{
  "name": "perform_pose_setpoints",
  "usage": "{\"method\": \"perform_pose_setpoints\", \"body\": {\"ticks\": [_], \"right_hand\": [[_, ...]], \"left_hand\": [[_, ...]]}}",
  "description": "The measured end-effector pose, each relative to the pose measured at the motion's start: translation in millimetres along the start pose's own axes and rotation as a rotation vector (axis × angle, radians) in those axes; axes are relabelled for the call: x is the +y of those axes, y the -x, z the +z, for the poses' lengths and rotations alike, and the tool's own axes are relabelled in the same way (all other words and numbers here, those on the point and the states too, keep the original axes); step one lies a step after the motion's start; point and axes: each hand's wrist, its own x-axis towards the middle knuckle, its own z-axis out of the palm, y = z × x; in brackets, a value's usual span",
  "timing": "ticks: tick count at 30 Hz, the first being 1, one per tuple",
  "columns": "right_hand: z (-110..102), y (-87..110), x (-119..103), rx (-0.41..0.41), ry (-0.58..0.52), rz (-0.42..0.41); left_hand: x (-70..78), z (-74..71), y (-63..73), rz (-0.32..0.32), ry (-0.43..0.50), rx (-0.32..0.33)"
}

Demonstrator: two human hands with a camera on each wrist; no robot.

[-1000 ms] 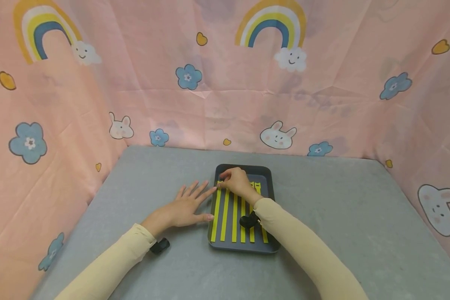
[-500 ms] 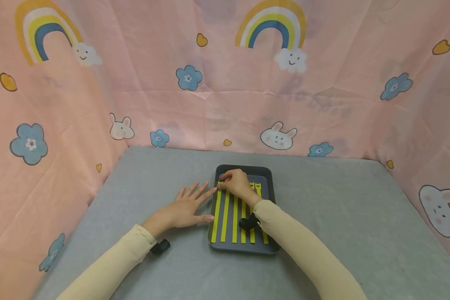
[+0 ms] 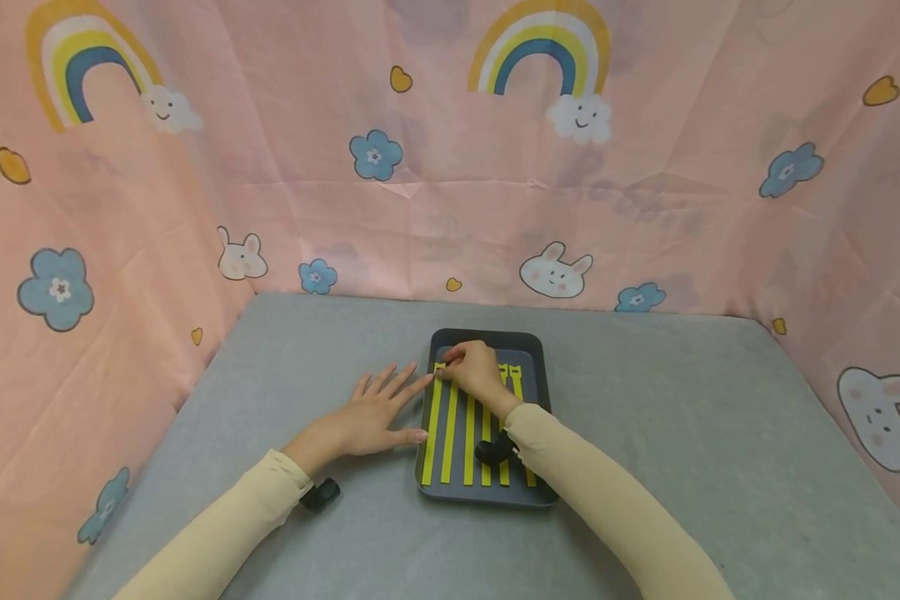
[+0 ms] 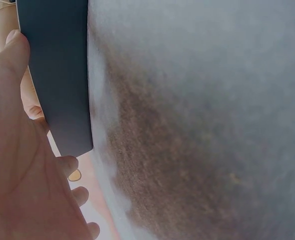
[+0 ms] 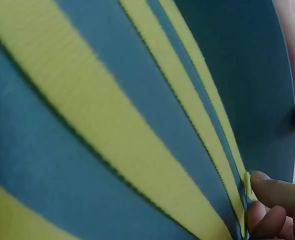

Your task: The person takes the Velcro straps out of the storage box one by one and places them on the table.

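Several yellow hook-and-loop cable ties (image 3: 469,442) lie lengthwise, side by side, in a dark grey rectangular tray (image 3: 487,497). My right hand (image 3: 474,372) reaches over the tray's far left part, its thumb and fingers pinching the slotted head end of the leftmost cable tie (image 5: 202,80). That end stands up slightly between the fingertips in the right wrist view. The heads of the middle ties are hidden under this hand. My left hand (image 3: 369,421) is spread flat at the tray's left side, with thumb and index fingertip at the rim; the tray's outer wall (image 4: 57,75) fills the left wrist view beside it.
The tray stands on a grey cloth-like tabletop (image 3: 667,433). A pink printed curtain (image 3: 450,217) encloses the back and both sides. Black wrist cameras sit under both cuffs, the right one (image 3: 495,450) hanging over the ties.
My right hand and wrist have shifted very slightly toward me, still at the same cable tie end. The left hand and tray keep their places.
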Motion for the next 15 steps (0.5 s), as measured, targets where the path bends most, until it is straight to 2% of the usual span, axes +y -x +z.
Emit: {"method": "perform_pose_setpoints", "body": {"ticks": [15], "right_hand": [[6.2, -1.9, 2.0, 0.027, 0.025, -0.064]], "left_hand": [[0.8, -1.2, 1.2, -0.008, 0.001, -0.004]]}}
